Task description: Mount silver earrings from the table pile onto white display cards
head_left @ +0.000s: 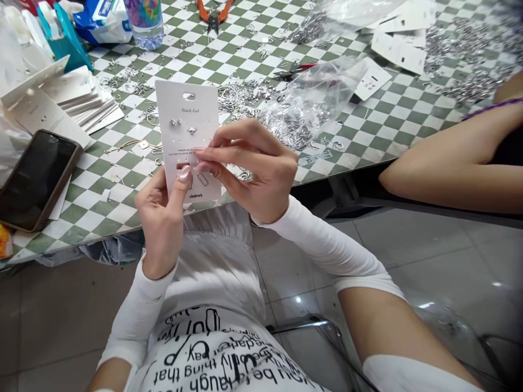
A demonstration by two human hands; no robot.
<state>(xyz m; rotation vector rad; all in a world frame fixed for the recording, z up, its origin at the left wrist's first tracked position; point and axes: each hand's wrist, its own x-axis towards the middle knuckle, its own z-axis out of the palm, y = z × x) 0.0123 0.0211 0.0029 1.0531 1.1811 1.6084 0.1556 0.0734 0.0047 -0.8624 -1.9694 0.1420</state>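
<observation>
— Where is the card (188,142)?
— Over the tabletop (102,216) edge; your left hand (161,220) pinches it.
— And the right hand (255,163)?
— Your fingertips (203,154) gather at its front; whether holding something, I cannot tell.

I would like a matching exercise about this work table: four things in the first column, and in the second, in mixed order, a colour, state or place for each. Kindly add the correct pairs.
Things
1. Claire's card
2. phone
3. pliers near the top of the picture
4. bottle

Colour, state or place
A. orange handles, spread apart
B. multicoloured, beside a blue-and-white package
C. held in the left hand, the thumb on its front
D. dark screen, at the picture's left edge

Right pairs
1-C, 2-D, 3-A, 4-B
</observation>
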